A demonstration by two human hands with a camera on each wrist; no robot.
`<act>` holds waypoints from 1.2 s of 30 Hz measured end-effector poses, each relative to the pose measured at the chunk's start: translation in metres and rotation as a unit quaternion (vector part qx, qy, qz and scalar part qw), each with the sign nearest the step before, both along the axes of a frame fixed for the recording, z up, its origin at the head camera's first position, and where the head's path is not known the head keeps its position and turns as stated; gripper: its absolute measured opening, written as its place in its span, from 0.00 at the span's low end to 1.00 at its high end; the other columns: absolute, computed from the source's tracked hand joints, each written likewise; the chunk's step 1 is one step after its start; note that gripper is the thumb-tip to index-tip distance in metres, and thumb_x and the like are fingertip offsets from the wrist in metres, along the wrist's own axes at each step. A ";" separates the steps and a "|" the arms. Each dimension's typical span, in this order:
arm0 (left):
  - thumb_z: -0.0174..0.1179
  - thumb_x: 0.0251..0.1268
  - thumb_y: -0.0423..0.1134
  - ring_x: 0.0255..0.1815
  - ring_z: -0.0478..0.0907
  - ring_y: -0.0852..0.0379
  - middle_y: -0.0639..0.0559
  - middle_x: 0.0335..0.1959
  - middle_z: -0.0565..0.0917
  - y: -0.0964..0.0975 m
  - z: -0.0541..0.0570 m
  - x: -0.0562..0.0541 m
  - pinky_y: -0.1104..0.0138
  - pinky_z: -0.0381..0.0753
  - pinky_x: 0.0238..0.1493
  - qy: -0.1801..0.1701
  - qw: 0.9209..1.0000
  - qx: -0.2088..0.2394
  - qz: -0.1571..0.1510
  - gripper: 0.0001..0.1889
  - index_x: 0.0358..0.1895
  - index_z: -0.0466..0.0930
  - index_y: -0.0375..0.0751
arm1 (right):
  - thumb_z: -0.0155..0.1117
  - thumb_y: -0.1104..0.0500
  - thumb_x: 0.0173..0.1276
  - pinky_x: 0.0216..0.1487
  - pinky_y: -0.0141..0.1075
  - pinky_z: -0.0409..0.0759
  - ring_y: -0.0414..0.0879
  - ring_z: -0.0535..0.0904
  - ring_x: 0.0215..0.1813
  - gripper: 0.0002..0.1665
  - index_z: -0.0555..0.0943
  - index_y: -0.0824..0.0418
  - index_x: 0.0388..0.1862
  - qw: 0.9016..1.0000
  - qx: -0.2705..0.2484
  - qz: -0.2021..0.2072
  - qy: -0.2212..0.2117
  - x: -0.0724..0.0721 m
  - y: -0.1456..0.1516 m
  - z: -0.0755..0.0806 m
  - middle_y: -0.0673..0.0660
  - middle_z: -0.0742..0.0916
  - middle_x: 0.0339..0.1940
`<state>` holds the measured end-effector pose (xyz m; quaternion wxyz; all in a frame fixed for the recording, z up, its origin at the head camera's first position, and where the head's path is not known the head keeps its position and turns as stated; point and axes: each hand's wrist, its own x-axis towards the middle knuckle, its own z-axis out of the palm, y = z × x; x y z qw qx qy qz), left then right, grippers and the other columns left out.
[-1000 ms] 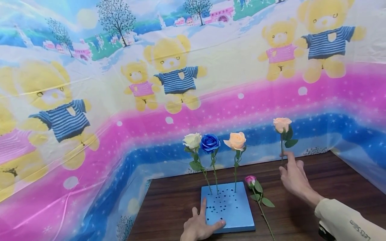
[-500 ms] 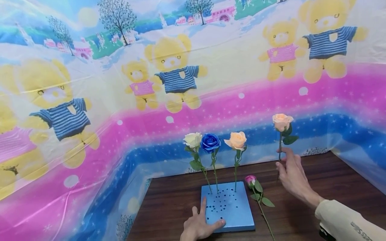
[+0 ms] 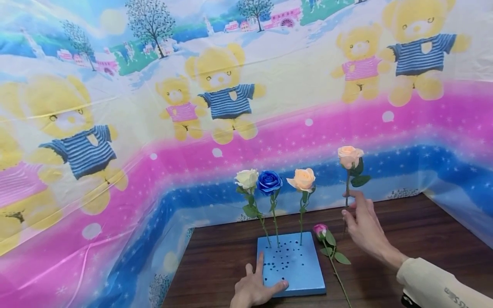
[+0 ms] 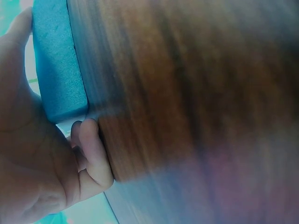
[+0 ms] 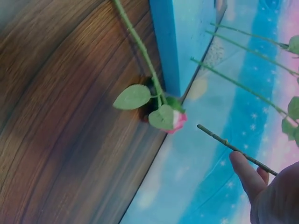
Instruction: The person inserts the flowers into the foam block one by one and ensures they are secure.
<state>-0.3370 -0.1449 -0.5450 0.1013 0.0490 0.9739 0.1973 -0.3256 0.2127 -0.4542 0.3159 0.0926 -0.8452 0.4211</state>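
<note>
My right hand (image 3: 363,224) pinches the stem of a peach rose (image 3: 349,157), held upright above the table to the right of the block. The stem's lower end (image 5: 212,135) hangs free in the right wrist view. My left hand (image 3: 254,287) rests on the near left corner of a light blue foam block (image 3: 306,278) with many holes. Its thumb lies on the block's top and its index finger stretches along the left edge. A white rose (image 3: 246,179), a blue rose (image 3: 269,182) and another peach rose (image 3: 303,179) stand in the block's far part.
A pink rose (image 3: 319,231) lies on the dark wooden table (image 3: 215,256) just right of the block, its stem pointing toward the near edge. Behind the table hangs a cloth (image 3: 285,128) printed with teddy bears.
My right hand has raised the peach rose slightly, then moved it left toward the block. The left hand, the block and the other roses have stayed put.
</note>
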 end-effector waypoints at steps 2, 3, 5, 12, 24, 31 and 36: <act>0.61 0.59 0.89 0.21 0.70 0.48 0.26 0.73 0.71 0.000 0.001 0.001 0.50 0.65 0.29 0.000 1.000 0.001 -0.001 0.67 0.94 0.49 0.54 | 0.58 0.71 0.87 0.31 0.38 0.84 0.57 0.85 0.46 0.29 0.65 0.56 0.80 1.000 -0.010 0.015 -0.009 0.001 -0.005 0.001 0.71 0.73 0.58; 0.61 0.59 0.88 0.21 0.70 0.48 0.25 0.72 0.71 0.000 0.001 0.001 0.50 0.65 0.29 -0.001 1.000 0.002 -0.002 0.67 0.94 0.49 0.54 | 0.57 0.70 0.87 0.31 0.36 0.85 0.56 0.86 0.44 0.29 0.65 0.56 0.80 1.000 -0.013 0.020 -0.014 0.001 -0.008 0.002 0.71 0.73 0.58; 0.61 0.59 0.88 0.21 0.70 0.47 0.25 0.73 0.71 -0.001 0.002 0.001 0.50 0.66 0.29 -0.001 1.000 0.003 -0.002 0.67 0.94 0.49 0.54 | 0.57 0.70 0.87 0.32 0.37 0.85 0.55 0.84 0.45 0.29 0.65 0.55 0.80 1.000 -0.011 0.023 -0.018 0.002 -0.013 0.004 0.69 0.73 0.58; 0.59 0.57 0.90 0.21 0.69 0.48 0.26 0.73 0.71 -0.001 -0.001 -0.001 0.52 0.63 0.27 0.001 1.000 -0.003 -0.001 0.68 0.94 0.48 0.55 | 0.58 0.67 0.89 0.34 0.39 0.81 0.53 0.78 0.44 0.29 0.65 0.51 0.81 0.999 -0.002 0.032 -0.027 0.008 -0.034 0.008 0.67 0.73 0.59; 0.61 0.58 0.89 0.26 0.79 0.44 0.24 0.76 0.69 -0.002 -0.001 0.000 0.45 0.76 0.34 0.000 1.000 0.004 0.002 0.68 0.94 0.48 0.54 | 0.59 0.69 0.88 0.37 0.36 0.89 0.49 0.83 0.39 0.29 0.66 0.51 0.79 0.995 -0.036 0.091 -0.027 0.013 -0.077 0.012 0.65 0.73 0.57; 0.61 0.58 0.89 0.27 0.79 0.42 0.23 0.77 0.69 -0.002 0.000 0.000 0.42 0.79 0.37 -0.001 1.000 0.003 0.004 0.68 0.94 0.49 0.54 | 0.61 0.67 0.87 0.37 0.35 0.88 0.49 0.81 0.42 0.29 0.67 0.52 0.80 0.995 -0.027 0.093 -0.022 0.010 -0.095 0.011 0.64 0.75 0.58; 0.61 0.57 0.90 0.28 0.80 0.41 0.23 0.79 0.68 -0.003 -0.001 -0.001 0.39 0.81 0.41 -0.001 1.000 0.000 0.004 0.68 0.94 0.49 0.53 | 0.61 0.67 0.87 0.40 0.37 0.91 0.52 0.85 0.46 0.29 0.68 0.48 0.78 0.992 -0.044 0.114 -0.023 0.008 -0.106 0.009 0.63 0.75 0.57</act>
